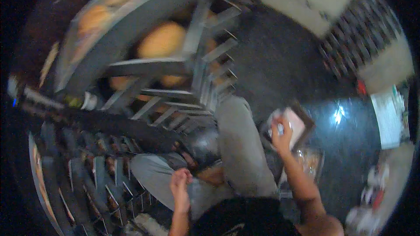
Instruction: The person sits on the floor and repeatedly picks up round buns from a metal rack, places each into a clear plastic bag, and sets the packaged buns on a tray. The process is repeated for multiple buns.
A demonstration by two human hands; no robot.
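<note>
My left hand (181, 179) hovers over my left thigh, its fingers curled in, and I see nothing held in it. Out to the right, my right hand (281, 134) reaches over a round pale container (271, 118), with its thumb and fingers bent together. A small white patch shows between those fingers; blur hides whether it is held or lies beyond them. Right beside that hand is a dark-rimmed square tray (306, 123) with a pinkish-white surface (295, 121). Below it, partly behind my right forearm, sits a clear container (310, 162) with brownish contents.
Slatted grey racks (197, 49) stand close ahead and to my left, with a large round tan object (162, 39) behind the bars. More slatted racks (361, 29) rise far right. White sheets (385, 121) and a pile of white items (367, 216) lie at the right edge. The dark floor (275, 55) reflects light.
</note>
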